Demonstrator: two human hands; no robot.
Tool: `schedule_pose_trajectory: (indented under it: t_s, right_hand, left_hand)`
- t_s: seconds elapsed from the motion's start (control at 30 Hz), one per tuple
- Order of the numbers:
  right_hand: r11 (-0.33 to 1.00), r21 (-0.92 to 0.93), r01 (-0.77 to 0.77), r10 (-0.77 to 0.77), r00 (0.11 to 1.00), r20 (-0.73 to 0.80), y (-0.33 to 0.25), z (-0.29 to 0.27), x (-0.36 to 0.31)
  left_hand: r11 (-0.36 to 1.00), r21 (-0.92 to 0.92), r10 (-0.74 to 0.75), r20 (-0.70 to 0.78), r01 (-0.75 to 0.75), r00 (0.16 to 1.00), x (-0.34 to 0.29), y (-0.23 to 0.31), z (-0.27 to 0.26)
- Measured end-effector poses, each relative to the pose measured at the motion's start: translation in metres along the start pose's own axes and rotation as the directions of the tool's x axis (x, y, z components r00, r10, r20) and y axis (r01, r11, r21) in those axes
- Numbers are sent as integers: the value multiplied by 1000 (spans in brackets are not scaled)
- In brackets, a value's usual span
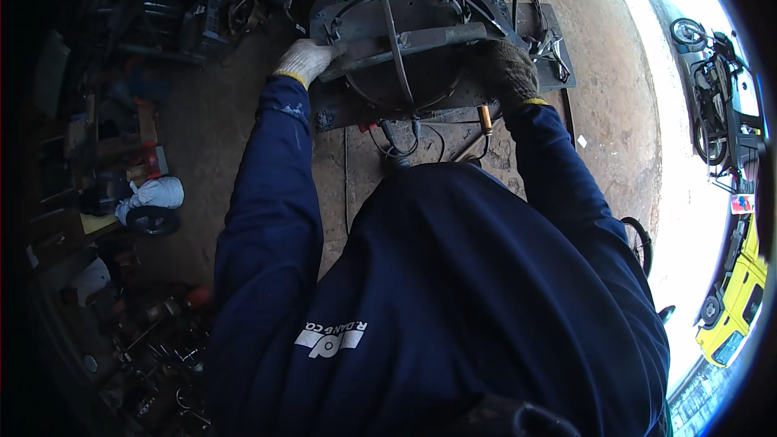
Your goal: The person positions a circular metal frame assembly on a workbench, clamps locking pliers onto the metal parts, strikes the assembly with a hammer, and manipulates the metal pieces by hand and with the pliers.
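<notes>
A long flat steel bar (pixel 441 37) lies across a round metal frame (pixel 395 42) made of a thin ring with a curved strip over its middle. My left hand (pixel 306 61), in a pale knitted glove with a yellow cuff, is closed at the bar's left end. At its right end is my right hand (pixel 508 71), in a dark grey glove, closed around the bar's edge. Its fingertips are in shadow and partly hidden. Both the frame and the bar rest over a dark metal worktable (pixel 328 113).
Rods and scrap metal crowd the table's far side. A welding electrode holder with an orange-brown handle (pixel 485 120) and cables (pixel 394 142) hang at the near edge. Dark metal clutter (pixel 206 20) fills the left. A motorcycle (pixel 712 97) and a yellow vehicle (pixel 740 307) stand outside at right.
</notes>
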State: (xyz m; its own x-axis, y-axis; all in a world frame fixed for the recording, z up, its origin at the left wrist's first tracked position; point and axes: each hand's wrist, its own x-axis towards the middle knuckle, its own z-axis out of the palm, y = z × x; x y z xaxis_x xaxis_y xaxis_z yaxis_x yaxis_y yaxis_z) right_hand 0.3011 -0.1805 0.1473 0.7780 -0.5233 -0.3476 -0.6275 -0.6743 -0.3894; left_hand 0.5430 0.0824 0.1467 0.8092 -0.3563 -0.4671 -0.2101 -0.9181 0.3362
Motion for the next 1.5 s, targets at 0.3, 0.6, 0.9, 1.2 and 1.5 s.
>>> schedule_pose_trajectory:
  t_s: [0.3,0.6,0.9,1.2,1.5]
  right_hand:
    - [993,26,-111,111,994,7,2,-9,3]
    - [997,18,-73,73,996,-57,9,3,14]
    - [962,106,250,-235,962,-136,30,9,24]
    - [984,102,143,-149,987,52,20,-4,27]
    - [991,88,98,-105,991,80,13,-11,22]
  left_hand:
    - [990,126,-50,-117,65,992,4,26,19]
    - [999,-27,-46,-75,44,996,0,12,11]
    - [998,-13,69,-5,-69,998,-7,1,7]
    - [970,-210,115,-41,-121,993,5,-11,20]
    - [1000,-23,13,-46,-14,999,3,12,17]
